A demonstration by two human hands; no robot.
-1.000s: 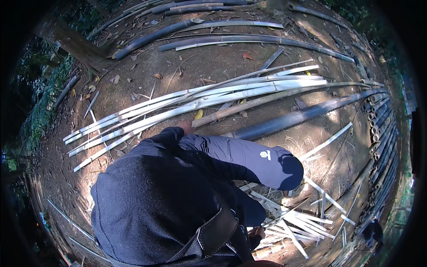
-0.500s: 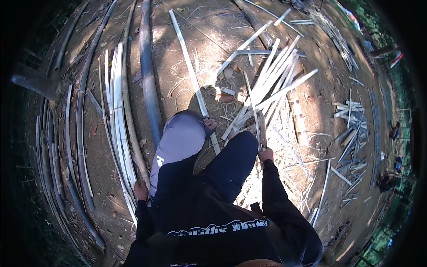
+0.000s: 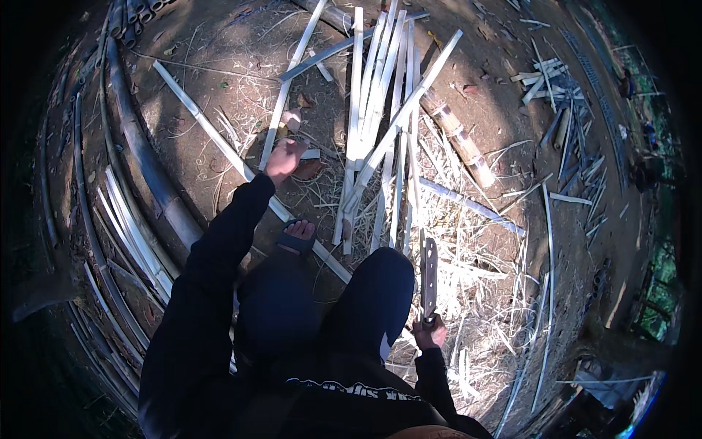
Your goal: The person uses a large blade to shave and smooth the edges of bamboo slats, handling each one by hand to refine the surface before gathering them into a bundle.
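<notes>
My left hand [image 3: 285, 159] reaches forward over the ground, beside the lower part of a pale split bamboo strip [image 3: 284, 106]. Its fingers look loosely apart, and I see nothing held in them. By my right knee, my right hand [image 3: 430, 333] is closed round the lower end of a long knife-like tool [image 3: 430, 274]. That tool points away from me, dark brown with a row of small light spots along it. Ahead of my knees lies a fanned pile of pale bamboo strips [image 3: 376, 95]. One long strip [image 3: 212, 135] slants past my sandalled foot [image 3: 298, 235].
Thick dark bamboo poles [image 3: 157, 168] and a bundle of pale strips [image 3: 139, 234] lie on the left. Thin shavings [image 3: 475, 314] cover the ground at right. A brown bamboo section [image 3: 461, 139] rests beyond them, with a heap of short offcuts [image 3: 570, 139] farther right.
My left hand has gone from beside my left knee forward toward the strips. The knife-like tool stays in my right hand, near my right knee. The whole view has shifted.
</notes>
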